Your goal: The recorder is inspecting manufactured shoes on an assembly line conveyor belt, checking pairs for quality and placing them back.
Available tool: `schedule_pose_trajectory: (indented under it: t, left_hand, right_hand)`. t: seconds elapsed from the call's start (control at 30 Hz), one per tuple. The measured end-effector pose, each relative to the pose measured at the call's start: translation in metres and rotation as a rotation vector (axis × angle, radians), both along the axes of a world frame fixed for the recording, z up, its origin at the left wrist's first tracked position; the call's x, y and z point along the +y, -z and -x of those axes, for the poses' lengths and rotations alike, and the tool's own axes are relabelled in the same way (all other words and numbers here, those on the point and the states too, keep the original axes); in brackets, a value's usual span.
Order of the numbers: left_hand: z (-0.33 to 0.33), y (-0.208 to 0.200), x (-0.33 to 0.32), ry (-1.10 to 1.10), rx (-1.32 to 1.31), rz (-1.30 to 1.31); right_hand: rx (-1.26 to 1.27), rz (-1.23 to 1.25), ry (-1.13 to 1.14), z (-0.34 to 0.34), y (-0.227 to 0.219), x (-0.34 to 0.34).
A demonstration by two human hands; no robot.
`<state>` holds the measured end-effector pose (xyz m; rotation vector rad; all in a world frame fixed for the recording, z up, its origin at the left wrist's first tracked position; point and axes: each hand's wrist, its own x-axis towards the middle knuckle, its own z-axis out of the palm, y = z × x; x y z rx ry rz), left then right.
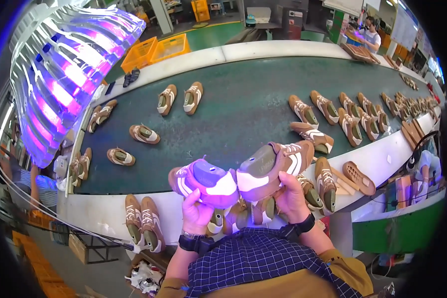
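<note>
Gripping left shoe (203,181) in left hand (196,213), fingers curled shut under sole; right hand (289,194) clamping right shoe (273,166) likewise. Hovering both above conveyor belt (243,107) edge, heels touching. Risking a slip onto crowded shoes below (263,208).

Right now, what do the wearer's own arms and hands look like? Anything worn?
Both hands are bare, no gloves. The left hand has a black wrist strap with a metal-link bracelet just above it. The right hand has a black band at the wrist. Forearms are uncovered; mustard-brown sleeves begin near the elbows, beside a navy checked apron.
</note>
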<state>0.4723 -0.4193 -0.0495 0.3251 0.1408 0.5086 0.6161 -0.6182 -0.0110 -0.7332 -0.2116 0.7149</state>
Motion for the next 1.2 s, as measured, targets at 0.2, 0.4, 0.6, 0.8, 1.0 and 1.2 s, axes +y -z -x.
schedule_pose_trajectory:
  t: [0.2,0.4,0.6,0.8,1.0,1.2]
  left_hand:
    - [0.002,-0.001,-0.002,-0.121,0.065,0.032]
    - [0.0,-0.002,-0.006,-0.137,0.107,0.017]
    - [-0.003,-0.001,-0.006,-0.109,0.112,0.017]
    - [-0.006,0.003,-0.006,-0.103,0.11,0.05]
    - [-0.006,0.005,-0.007,-0.106,0.118,0.062]
    - [-0.002,0.006,-0.008,-0.122,0.184,0.034]
  right_hand:
    - [0.024,0.073,0.033,0.006,0.01,0.01]
    - [0.053,0.105,0.057,0.006,0.019,0.014]
    - [0.059,0.105,0.069,0.006,0.021,0.014]
    - [0.081,0.1,0.071,0.005,0.022,0.014]
    - [0.077,0.098,0.08,0.005,0.026,0.013]
    - [0.061,0.131,0.095,0.005,0.031,0.012]
